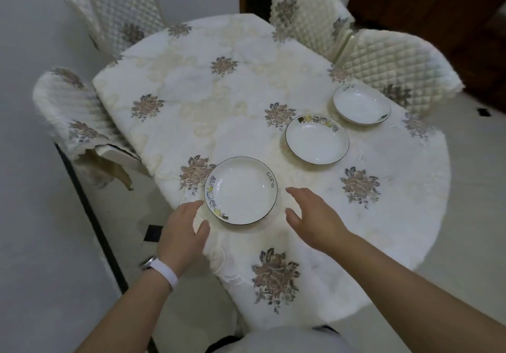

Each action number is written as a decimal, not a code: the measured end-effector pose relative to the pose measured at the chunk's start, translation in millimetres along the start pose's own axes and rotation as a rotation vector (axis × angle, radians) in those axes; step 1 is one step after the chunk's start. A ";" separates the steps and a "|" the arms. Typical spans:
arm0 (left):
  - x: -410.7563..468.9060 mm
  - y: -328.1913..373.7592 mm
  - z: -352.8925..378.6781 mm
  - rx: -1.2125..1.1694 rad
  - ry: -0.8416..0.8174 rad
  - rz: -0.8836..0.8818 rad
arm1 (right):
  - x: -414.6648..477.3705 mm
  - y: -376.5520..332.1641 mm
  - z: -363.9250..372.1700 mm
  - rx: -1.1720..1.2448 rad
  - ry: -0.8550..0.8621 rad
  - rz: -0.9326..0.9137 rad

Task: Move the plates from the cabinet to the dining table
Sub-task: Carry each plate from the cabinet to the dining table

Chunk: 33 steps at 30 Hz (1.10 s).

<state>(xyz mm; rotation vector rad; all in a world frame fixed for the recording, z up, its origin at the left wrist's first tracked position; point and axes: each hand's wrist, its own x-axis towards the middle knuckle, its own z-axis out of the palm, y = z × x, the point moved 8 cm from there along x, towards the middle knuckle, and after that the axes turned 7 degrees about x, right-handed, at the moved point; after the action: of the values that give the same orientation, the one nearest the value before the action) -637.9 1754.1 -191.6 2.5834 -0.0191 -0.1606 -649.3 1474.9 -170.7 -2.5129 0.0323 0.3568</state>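
**Three plates down, both hands free**

At the left a quilted chair cover (68,109) is tucked against the surface (191,84), which wears a pale floral cloth. The left hand (182,232), a white band at its wrist, hovers with fingers spread and nothing in it, just beside the near plate (241,190). That plate lies flat near the front edge of the surface, its rim marked with small coloured drawings and the word "Life". The right hand (312,215) hangs slack and empty on the plate's other side, close to the rim but not touching it. Further right and back sits the middle plate (317,139), and beyond it the far plate (362,104), close to the right edge beside another padded chair (397,65). All three lie apart from one another in a diagonal row.

By my judgement the near plate is delivered. The cabinet is out of view, so whether more plates wait there cannot be told
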 end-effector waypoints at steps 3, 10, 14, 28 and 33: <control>-9.9 20.2 -6.4 0.166 0.049 0.203 | -26.7 -11.3 -10.0 -0.133 0.061 -0.078; -31.3 80.0 3.0 0.291 0.055 0.525 | -87.1 -4.8 -37.0 -0.317 0.231 -0.088; -47.7 120.2 5.1 0.261 0.074 0.601 | -115.1 8.0 -50.5 -0.380 0.260 -0.066; -108.3 295.4 76.1 0.389 0.035 0.836 | -211.8 123.5 -138.9 -0.323 0.415 0.001; -136.6 389.1 131.7 0.397 -0.010 0.947 | -267.2 198.8 -179.8 -0.260 0.482 0.056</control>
<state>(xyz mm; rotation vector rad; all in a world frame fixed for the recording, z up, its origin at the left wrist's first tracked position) -781.7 1360.4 -83.3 2.6415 -1.3556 0.2042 -882.9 1194.5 -70.4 -2.8014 0.2612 -0.2458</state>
